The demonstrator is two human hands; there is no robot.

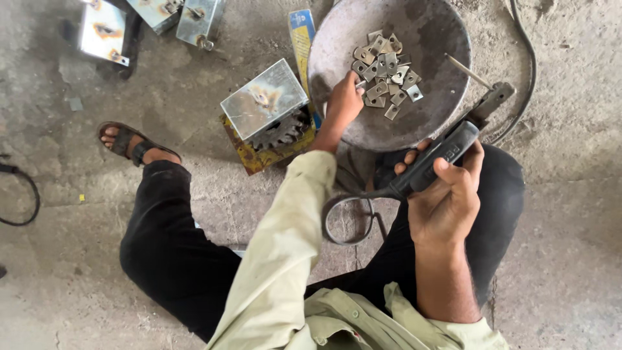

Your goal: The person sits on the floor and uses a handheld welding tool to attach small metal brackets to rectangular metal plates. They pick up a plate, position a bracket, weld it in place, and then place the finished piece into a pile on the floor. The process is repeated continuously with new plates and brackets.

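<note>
Head view looks down on a person seated on a concrete floor, one leg bent, a sandalled foot out to the left; the left hand reaches into a round metal pan and its fingers close on a small plate at the near edge of a heap of metal tabs; the fingertips are partly hidden by the back of the hand, so the exact pinch is hard to read, yet the grip looks pressed together on one tab; the heap lies in the middle of the pan, tabs overlapping, each flat and grey.

The right hand is wrapped tight around the black handle of an electrode holder, thumb on top, fingers curled under; a thin rod sticks out from the holder's metal clamp over the pan's right rim; a cable loops from the handle's rear, over the lap.

Left of the pan stands a shiny metal box, resting on a rusty block with a gear set in it; a blue and yellow carton lies between box and pan; more metal boxes sit at the top left; a second cable curves along the floor at the right.
</note>
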